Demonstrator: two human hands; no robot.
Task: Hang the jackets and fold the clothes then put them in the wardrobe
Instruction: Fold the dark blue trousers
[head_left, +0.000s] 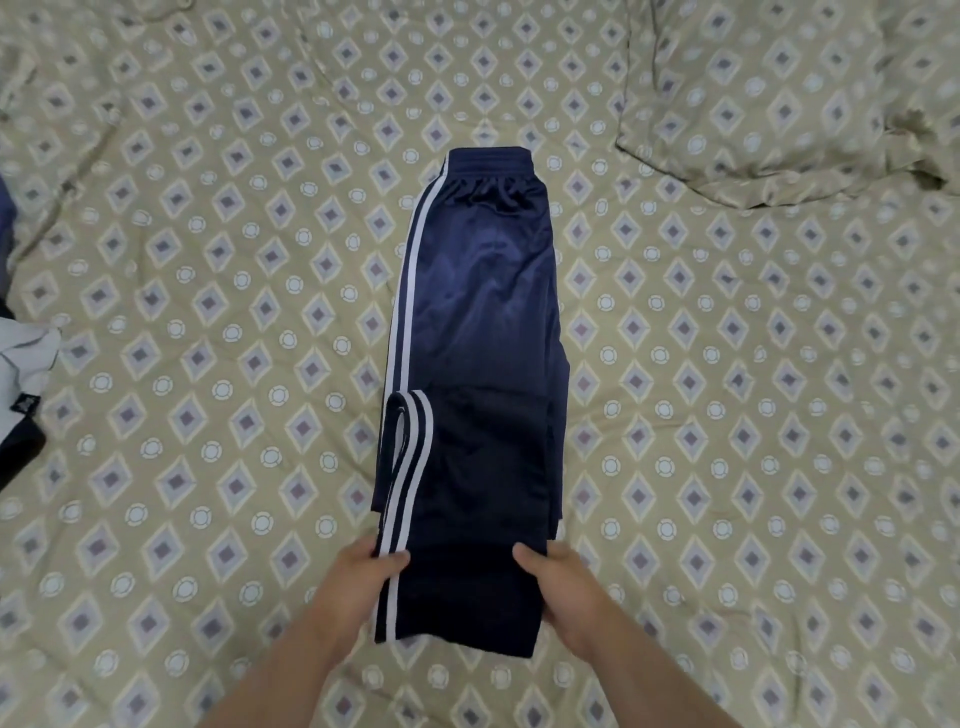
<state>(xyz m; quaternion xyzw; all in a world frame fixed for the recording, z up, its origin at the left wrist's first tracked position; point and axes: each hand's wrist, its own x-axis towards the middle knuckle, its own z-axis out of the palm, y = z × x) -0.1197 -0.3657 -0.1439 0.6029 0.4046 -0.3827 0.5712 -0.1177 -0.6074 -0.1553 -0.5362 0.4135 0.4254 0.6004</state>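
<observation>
Head view: my left hand (366, 577), right hand (563, 587) grip track pants (483, 270) mid-fold, lower centre; next, I'd fold upward.

One head-worn camera looks forward and steeply down, close over the bed (208, 312). The left hand (363, 577) and right hand (563, 584) sit low in the middle. The navy trousers (483, 291) they grip run straight ahead of them.

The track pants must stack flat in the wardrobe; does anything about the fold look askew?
Yes. On the track pants, the folded-back leg end bulges out past the left striped edge instead of lying flush. Left hand and right hand grip the near fold.
</observation>
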